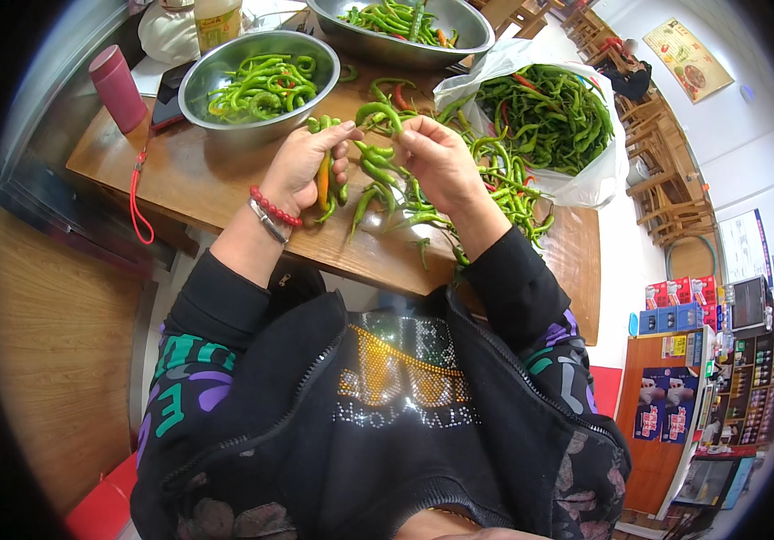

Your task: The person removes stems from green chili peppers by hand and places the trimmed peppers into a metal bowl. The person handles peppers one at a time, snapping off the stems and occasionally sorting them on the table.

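Note:
Several long chili peppers [324, 177], mostly green with one orange, are bunched in my left hand [307, 162]. My right hand [439, 152] pinches one curved green chili pepper [380, 113] between thumb and fingers. Its far end comes close to my left fingertips; whether they touch it, I cannot tell. Beneath and beside my hands, loose green and red chili peppers [508, 185] spread over the wooden table [238, 179]. Left of them stands a steel bowl [191, 94] holding green chili peppers [265, 91]. A white plastic bag [582, 185], its mouth wide, is full of chili peppers [542, 121] on the right.
A larger steel bowl [387, 50] with chili peppers stands at the back. Left are a pink cup [116, 88], a dark phone [169, 101] with a red strap [135, 202], and a bottle [218, 25]. Across the room a person [626, 74] sits among wooden chairs.

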Motion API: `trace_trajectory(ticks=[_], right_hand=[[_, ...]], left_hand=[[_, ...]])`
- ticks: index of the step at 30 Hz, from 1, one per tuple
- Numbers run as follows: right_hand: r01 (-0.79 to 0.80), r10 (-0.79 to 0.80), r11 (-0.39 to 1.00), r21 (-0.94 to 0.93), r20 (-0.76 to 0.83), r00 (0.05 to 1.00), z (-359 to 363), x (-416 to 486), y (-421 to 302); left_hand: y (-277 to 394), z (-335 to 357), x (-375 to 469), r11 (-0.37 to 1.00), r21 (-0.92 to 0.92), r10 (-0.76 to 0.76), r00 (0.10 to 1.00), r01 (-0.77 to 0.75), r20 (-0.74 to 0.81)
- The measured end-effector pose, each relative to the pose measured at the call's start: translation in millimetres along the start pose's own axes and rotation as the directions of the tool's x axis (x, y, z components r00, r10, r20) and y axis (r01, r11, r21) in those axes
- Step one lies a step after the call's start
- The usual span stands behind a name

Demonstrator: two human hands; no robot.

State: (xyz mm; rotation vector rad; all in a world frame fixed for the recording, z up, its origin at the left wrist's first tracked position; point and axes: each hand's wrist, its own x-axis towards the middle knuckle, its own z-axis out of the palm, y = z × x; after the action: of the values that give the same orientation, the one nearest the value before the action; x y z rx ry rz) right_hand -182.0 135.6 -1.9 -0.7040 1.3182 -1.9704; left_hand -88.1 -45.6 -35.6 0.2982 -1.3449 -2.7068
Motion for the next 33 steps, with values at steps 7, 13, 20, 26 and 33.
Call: trace_trajectory(ticks=[7, 13, 20, 26, 33], right_hand=[[0.533, -0.141, 0.319, -0.784, 0.517, 0.844, 1, -28, 10], [0.201, -0.043, 0.559, -0.805, 0.214, 0.976, -3, -26, -2], [0.186, -0.159, 0.868, -0.461, 0.096, 0.983, 6, -16, -9], [0.189, -0.184, 0.945, -0.269, 0.046, 0.982, 7, -28, -15], [0.041, -0.017, 0.985, -0.167, 0.142, 0.990, -1, -32, -20]], left_hand=[[-1, 8, -6, 0.999, -0.031, 0.019, 0.999, -0.018, 0.046], [-3, 19, -13, 0.950, 0.212, 0.221, 0.974, -0.228, 0.059], [-5, 52, -23, 0.821, 0.330, 0.368, 0.873, -0.466, 0.319], [-2, 55, -34, 0.696, 0.569, 0.309, 0.898, -0.438, 0.314], [-6, 53, -36, 0.543, 0.628, 0.409, 0.829, -0.558, 0.382]])
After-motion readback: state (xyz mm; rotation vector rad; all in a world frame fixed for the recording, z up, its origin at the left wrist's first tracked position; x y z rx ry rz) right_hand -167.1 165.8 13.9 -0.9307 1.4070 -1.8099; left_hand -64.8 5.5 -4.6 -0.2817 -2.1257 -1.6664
